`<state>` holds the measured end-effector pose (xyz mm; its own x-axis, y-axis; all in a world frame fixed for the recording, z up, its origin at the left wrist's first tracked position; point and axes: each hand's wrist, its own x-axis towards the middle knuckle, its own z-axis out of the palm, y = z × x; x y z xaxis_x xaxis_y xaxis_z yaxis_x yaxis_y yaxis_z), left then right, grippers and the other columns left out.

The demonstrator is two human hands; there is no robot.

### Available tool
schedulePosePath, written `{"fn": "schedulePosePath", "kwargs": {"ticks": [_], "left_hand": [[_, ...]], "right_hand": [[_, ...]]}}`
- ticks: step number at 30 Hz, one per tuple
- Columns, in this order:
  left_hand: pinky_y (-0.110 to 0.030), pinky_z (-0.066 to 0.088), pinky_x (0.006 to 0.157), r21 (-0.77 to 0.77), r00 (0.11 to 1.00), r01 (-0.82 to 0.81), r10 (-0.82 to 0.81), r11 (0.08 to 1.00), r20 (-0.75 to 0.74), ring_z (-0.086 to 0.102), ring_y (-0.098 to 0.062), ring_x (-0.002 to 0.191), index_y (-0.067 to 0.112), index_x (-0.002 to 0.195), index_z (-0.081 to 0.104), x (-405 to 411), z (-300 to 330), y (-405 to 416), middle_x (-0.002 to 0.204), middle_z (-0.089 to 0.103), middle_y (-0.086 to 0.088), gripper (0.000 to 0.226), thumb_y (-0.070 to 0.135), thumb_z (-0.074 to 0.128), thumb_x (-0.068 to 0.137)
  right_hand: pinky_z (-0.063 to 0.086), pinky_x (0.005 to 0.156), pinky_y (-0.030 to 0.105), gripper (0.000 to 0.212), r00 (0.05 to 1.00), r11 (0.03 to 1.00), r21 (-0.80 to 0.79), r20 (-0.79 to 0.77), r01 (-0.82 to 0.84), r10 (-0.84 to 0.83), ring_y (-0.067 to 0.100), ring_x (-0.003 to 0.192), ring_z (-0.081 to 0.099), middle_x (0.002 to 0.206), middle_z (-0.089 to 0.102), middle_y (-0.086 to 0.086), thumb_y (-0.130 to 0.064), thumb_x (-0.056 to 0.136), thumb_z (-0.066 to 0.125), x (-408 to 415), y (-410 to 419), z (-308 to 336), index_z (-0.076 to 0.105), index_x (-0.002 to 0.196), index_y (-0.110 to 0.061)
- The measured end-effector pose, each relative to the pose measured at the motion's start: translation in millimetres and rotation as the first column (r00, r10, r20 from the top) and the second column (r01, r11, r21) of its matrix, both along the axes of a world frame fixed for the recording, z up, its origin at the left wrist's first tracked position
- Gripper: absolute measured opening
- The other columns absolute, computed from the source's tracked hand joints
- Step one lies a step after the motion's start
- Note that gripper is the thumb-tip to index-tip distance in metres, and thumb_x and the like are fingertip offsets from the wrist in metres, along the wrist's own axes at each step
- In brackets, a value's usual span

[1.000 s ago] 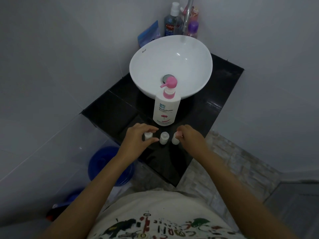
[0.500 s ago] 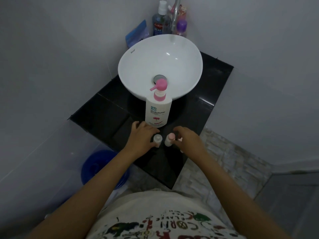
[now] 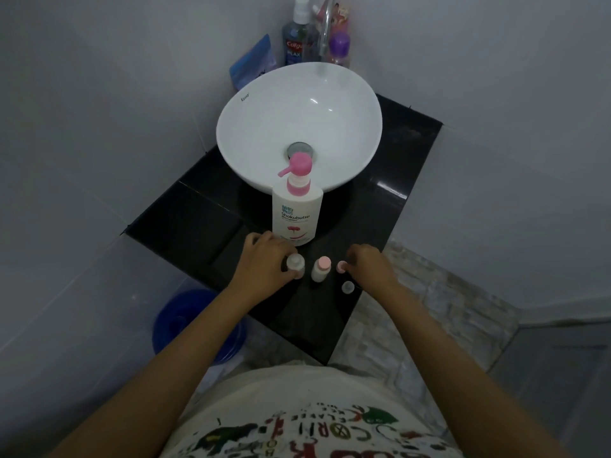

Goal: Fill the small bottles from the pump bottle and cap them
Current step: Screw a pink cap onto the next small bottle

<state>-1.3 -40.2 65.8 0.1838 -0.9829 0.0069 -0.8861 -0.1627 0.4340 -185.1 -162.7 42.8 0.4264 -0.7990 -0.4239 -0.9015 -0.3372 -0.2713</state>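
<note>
The white pump bottle [image 3: 297, 213] with a pink pump head stands on the black counter [image 3: 185, 223] in front of the basin. My left hand [image 3: 264, 264] grips a small white bottle [image 3: 295, 262] just below it. Beside it stands a second small bottle [image 3: 320, 270] with a pink cap, and no hand touches it. My right hand [image 3: 372, 266] pinches a small pink cap [image 3: 341, 266] at its fingertips. A whitish round piece [image 3: 347, 287] lies on the counter under that hand; whether it is a cap or a bottle top is unclear.
A white basin [image 3: 251, 127] fills the counter's back, with the tap [image 3: 325, 28], a mouthwash bottle [image 3: 296, 41], a purple-capped bottle [image 3: 340, 47] and a blue packet [image 3: 253, 61] behind it. A blue bucket [image 3: 185, 322] sits on the floor at the left. The counter's front corner [image 3: 325, 360] is near my body.
My right hand has drawn back to the right, leaving the pink-capped middle bottle standing alone. My left hand keeps its hold on the left bottle. The whitish round piece has come into view.
</note>
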Motion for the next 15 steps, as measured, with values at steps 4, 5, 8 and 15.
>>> {"fn": "schedulePosePath", "kwargs": {"ticks": [4,5,8,15], "left_hand": [[-0.027,0.031,0.091,-0.047,0.970,-0.114,0.101,0.992,-0.222,0.053,-0.012,0.097,0.028,0.099,0.063,5.0,19.2,13.0,0.096,0.061,0.009,0.028,0.036,0.070,0.073],[-0.027,0.037,0.090,-0.030,0.939,-0.155,0.138,0.987,-0.315,0.054,-0.011,0.096,0.029,0.100,0.062,6.3,24.0,17.3,0.099,0.061,0.008,0.029,0.034,0.072,0.072],[-0.010,0.044,0.081,-0.004,0.793,-0.233,0.188,0.972,-0.579,0.058,0.001,0.096,0.026,0.100,0.061,8.2,35.1,29.2,0.102,0.062,0.009,0.030,0.019,0.074,0.074],[-0.018,0.048,0.091,0.021,0.525,-0.313,0.191,0.950,-0.829,0.060,0.001,0.106,0.014,0.120,0.058,6.9,46.6,38.1,0.113,0.064,0.009,0.036,0.008,0.063,0.085]], "right_hand": [[0.045,0.068,0.031,0.026,0.990,0.996,0.045,-0.119,-0.074,0.079,0.023,0.088,0.058,0.106,0.058,0.011,-0.032,0.092,0.055,9.6,-3.8,-6.0,0.057,0.106,-0.010],[0.046,0.069,0.032,0.026,0.987,0.995,0.056,-0.137,-0.082,0.088,0.024,0.089,0.058,0.106,0.058,0.011,-0.032,0.092,0.054,11.3,-4.5,-7.3,0.057,0.106,-0.010],[0.048,0.072,0.032,0.023,0.987,0.994,0.088,-0.138,-0.067,0.078,0.024,0.090,0.059,0.104,0.059,0.012,-0.028,0.093,0.052,15.2,-4.5,-10.2,0.057,0.105,-0.009],[0.048,0.068,0.030,0.017,0.964,0.982,0.023,0.187,0.186,-0.187,0.023,0.082,0.061,0.096,0.065,0.013,-0.019,0.090,0.056,9.7,-2.2,19.5,0.063,0.097,-0.005]]}}
